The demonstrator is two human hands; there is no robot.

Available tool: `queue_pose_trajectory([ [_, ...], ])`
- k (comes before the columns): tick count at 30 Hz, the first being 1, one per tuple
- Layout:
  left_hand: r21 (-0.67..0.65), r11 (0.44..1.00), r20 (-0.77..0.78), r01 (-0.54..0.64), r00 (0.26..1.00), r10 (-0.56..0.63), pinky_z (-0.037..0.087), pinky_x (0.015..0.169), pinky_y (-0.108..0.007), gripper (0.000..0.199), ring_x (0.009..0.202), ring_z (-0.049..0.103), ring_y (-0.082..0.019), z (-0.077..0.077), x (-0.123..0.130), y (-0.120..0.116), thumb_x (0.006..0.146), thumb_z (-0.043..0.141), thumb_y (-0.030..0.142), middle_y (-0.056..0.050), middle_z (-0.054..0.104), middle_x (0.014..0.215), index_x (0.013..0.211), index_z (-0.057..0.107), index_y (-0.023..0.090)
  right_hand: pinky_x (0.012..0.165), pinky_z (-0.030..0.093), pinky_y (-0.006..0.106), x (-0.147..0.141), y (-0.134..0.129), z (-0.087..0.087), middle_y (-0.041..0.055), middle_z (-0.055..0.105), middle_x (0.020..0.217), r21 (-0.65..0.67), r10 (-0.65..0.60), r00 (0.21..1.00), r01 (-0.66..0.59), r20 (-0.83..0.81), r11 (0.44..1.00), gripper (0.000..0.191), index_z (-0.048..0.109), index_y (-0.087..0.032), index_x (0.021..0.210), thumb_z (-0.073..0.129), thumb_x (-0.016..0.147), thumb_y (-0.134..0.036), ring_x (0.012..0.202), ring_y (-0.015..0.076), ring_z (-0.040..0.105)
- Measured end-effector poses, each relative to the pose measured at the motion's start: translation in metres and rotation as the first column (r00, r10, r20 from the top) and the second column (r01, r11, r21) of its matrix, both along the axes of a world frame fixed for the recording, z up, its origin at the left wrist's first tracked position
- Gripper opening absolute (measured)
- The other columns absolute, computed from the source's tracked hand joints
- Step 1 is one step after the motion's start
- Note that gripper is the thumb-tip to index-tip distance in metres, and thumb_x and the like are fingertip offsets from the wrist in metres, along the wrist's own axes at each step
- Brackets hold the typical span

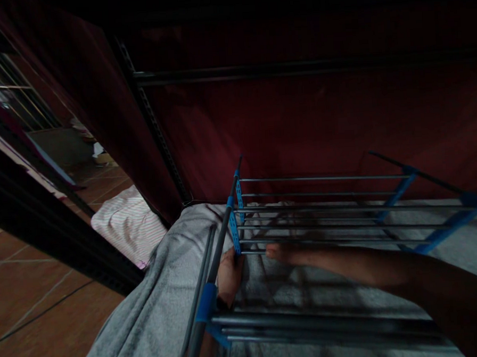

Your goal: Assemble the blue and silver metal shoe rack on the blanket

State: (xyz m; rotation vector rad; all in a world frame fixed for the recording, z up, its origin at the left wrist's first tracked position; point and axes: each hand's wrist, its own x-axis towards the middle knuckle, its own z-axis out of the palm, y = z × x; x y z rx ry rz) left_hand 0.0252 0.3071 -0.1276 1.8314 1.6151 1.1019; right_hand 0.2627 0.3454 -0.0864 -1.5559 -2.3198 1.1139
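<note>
Blue bracket (234, 231) rising from left hand (229, 275), rod (253, 252) meeting right hand (276, 252)

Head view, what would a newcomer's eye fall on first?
Probably the bright blue joints on the barred rack, lower centre to right, over the grey blanket. Next, the left hand at one joint and the right hand by a rod; then the dark red cloth behind.
</note>
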Motion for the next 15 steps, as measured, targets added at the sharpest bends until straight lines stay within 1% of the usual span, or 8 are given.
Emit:
queue_pose_trajectory([
  [5,-0.012,1.000,-0.013,-0.002,1.000,0.001,0.050,0.095,-0.042,0.021,0.104,0.066,-0.028,0.006,0.002,-0.002,0.091,0.051,0.021,-0.014,0.073,0.106,0.104,0.067,0.017,0.062,0.035,0.026,0.001,0.004,-0.003,-0.0015,0.051,0.068,-0.081,-0.024,0.999,0.022,-0.023,0.996,0.018,0.053,-0.020,0.077,0.045,0.093,-0.024,0.066,0.0132,0.047],
  [7,-0.020,1.000,-0.028,-0.018,0.999,0.018,0.051,0.093,-0.042,0.020,0.101,0.067,-0.028,0.007,0.003,-0.003,0.090,0.053,0.021,-0.013,0.073,0.103,0.104,0.068,0.017,0.063,0.036,0.026,-0.001,0.004,-0.003,-0.0010,0.053,0.068,-0.084,-0.033,0.999,0.031,-0.022,0.996,0.019,0.057,-0.020,0.078,0.045,0.093,-0.023,0.066,0.0132,0.049],
  [9,-0.021,0.999,-0.035,-0.032,0.999,0.031,0.052,0.091,-0.042,0.022,0.099,0.068,-0.028,0.007,0.002,-0.003,0.087,0.056,0.021,-0.012,0.073,0.101,0.105,0.068,0.017,0.064,0.035,0.027,-0.004,0.003,-0.001,-0.0009,0.054,0.069,-0.059,-0.038,0.999,0.037,-0.020,0.998,0.016,0.058,-0.020,0.078,0.048,0.091,-0.022,0.066,0.0131,0.048],
  [10,-0.021,0.999,-0.029,-0.036,0.999,0.035,0.053,0.092,-0.043,0.024,0.099,0.068,-0.028,0.006,0.002,-0.003,0.085,0.058,0.021,-0.012,0.074,0.101,0.108,0.068,0.018,0.064,0.035,0.027,-0.005,0.002,-0.001,-0.0010,0.054,0.069,-0.039,-0.042,0.999,0.041,-0.019,0.998,0.015,0.058,-0.020,0.078,0.050,0.090,-0.022,0.067,0.0131,0.047],
  [12,-0.021,0.999,0.014,-0.025,1.000,0.026,0.053,0.095,-0.043,0.037,0.104,0.068,-0.027,0.005,0.000,-0.003,0.082,0.062,0.020,-0.011,0.073,0.107,0.118,0.065,0.019,0.065,0.033,0.028,-0.008,0.000,0.000,-0.0014,0.053,0.071,0.007,-0.050,0.999,0.050,-0.019,0.999,0.011,0.058,-0.020,0.078,0.055,0.088,-0.023,0.068,0.0132,0.045],
  [15,-0.035,0.999,0.127,0.019,0.992,-0.014,0.050,0.103,-0.044,0.059,0.116,0.065,-0.027,0.002,-0.002,-0.004,0.078,0.063,0.017,-0.011,0.071,0.120,0.137,0.054,0.021,0.068,0.033,0.028,-0.010,-0.002,0.001,-0.0014,0.054,0.076,0.049,-0.065,0.998,0.066,-0.020,0.997,0.008,0.057,-0.020,0.079,0.058,0.087,-0.023,0.073,0.0136,0.047],
])
